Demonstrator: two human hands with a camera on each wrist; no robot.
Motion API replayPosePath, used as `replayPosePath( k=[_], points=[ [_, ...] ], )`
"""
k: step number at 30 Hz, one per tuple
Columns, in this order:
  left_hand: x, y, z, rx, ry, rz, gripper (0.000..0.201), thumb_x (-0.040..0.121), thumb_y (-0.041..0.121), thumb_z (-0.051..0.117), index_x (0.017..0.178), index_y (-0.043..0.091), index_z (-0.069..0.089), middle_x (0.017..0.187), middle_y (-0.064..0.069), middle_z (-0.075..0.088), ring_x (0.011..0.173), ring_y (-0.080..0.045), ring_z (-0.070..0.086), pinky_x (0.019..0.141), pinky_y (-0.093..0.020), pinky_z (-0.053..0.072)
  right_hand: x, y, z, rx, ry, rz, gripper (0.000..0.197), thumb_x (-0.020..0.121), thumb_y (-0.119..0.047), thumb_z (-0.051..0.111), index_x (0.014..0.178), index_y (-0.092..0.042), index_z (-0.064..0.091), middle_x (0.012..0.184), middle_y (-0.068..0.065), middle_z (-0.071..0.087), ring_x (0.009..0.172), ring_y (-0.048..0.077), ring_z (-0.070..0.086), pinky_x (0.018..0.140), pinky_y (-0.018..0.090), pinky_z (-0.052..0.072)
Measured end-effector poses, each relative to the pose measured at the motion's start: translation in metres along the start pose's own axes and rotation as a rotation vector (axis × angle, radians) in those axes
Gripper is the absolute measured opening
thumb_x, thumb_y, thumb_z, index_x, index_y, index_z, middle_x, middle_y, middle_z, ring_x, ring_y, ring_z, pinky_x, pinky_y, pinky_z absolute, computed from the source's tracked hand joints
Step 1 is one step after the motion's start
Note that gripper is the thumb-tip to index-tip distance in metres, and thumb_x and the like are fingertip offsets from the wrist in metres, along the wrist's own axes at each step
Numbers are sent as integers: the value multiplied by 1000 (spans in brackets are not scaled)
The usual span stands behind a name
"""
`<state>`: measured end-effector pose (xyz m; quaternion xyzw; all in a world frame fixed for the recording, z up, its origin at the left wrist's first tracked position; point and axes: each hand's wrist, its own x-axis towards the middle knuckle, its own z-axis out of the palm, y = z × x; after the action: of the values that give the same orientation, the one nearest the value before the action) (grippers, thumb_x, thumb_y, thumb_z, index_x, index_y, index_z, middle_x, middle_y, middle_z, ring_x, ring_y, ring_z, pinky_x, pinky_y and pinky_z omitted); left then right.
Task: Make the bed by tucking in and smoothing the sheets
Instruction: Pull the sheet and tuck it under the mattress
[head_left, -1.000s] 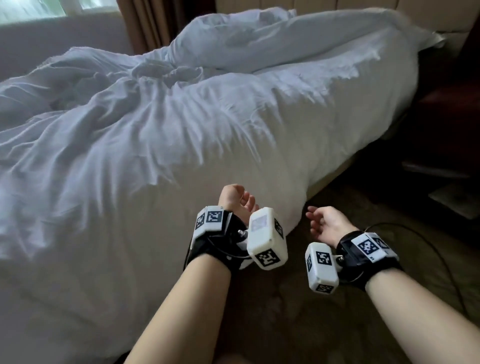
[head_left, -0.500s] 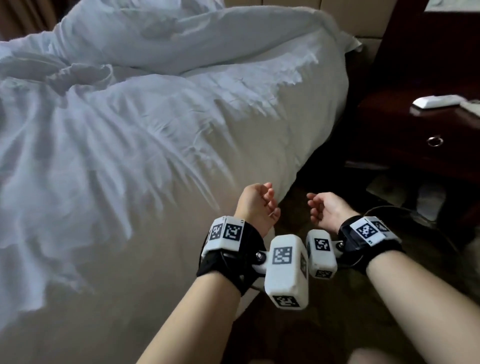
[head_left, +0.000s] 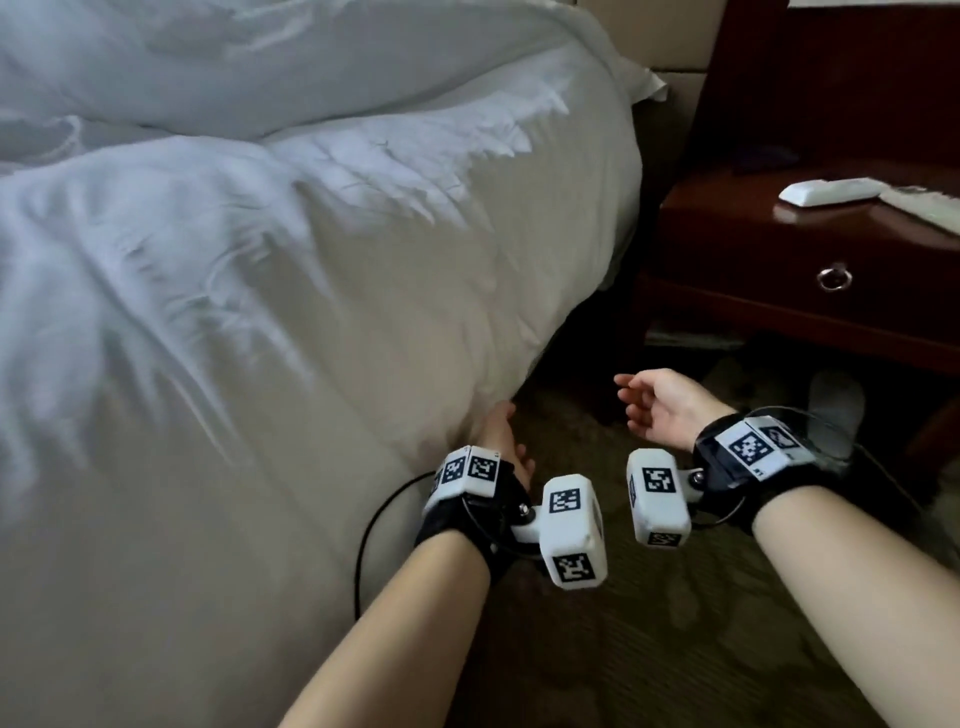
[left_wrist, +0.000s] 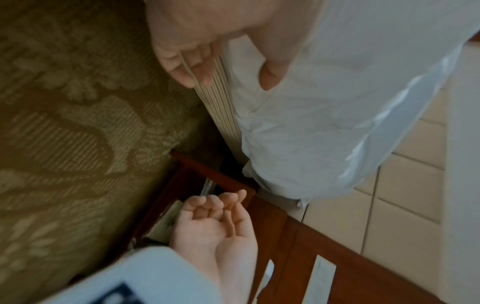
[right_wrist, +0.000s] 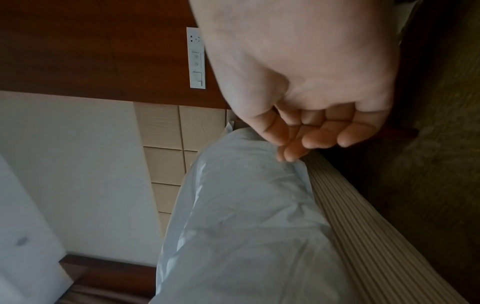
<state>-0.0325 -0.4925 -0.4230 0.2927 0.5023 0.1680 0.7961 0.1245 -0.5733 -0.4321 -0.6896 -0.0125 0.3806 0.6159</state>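
Reaching low at the bedside, the left hand (head_left: 500, 441) meets the hanging edge of the white sheet (head_left: 322, 291), fingers (left_wrist: 187, 67) curled at the hem against the ribbed bed base (left_wrist: 223, 115); whether it actually grips cloth, I cannot tell. The right hand (head_left: 657, 410) hovers just beside, empty, fingers loosely bent, near the nightstand (head_left: 810, 260). That sheet looks light, soft and wrinkle-prone: best pinched along the lower hem, then pushed under the mattress.
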Motion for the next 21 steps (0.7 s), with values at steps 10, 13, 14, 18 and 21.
replayPosePath(
  k=[10, 13, 14, 18, 21],
  points=[
    [57, -6, -27, -291, 21, 24, 105, 59, 65, 72, 141, 9, 39, 145, -14, 40, 132, -29, 42, 108, -39, 35, 66, 24, 55, -64, -432, 147, 42, 98, -34, 37, 127, -5, 45, 112, 14, 57, 94, 24, 55, 90, 36, 41],
    [47, 0, -26, -258, 31, 110, 72, 88, 54, 50, 133, -2, 43, 124, -12, 52, 114, -32, 53, 89, -36, 37, 84, 21, 73, -11, -499, 164, 37, 97, -37, 37, 115, -6, 48, 99, 13, 57, 88, 24, 56, 76, 33, 46],
    [52, -2, -24, -278, 38, 117, 70, 89, 51, 49, 135, -1, 42, 121, -15, 54, 116, -33, 52, 88, -38, 37, 90, 18, 78, 13, -501, 168, 34, 96, -38, 36, 104, -7, 50, 91, 10, 55, 81, 22, 55, 72, 32, 45],
    [76, -10, -26, -412, 149, 165, 70, 83, 51, 61, 134, 7, 45, 133, -14, 51, 124, -31, 49, 105, -44, 39, 117, 6, 97, 224, -475, 147, 31, 97, -29, 42, 116, -7, 52, 107, 9, 59, 96, 26, 57, 80, 37, 48],
    [89, -16, -25, -360, 205, 136, 74, 80, 54, 62, 135, 8, 44, 135, -18, 51, 123, -33, 50, 103, -46, 41, 138, 8, 93, 312, -319, 122, 35, 94, -10, 47, 128, 0, 50, 129, 13, 56, 118, 31, 54, 99, 43, 44]
  ],
)
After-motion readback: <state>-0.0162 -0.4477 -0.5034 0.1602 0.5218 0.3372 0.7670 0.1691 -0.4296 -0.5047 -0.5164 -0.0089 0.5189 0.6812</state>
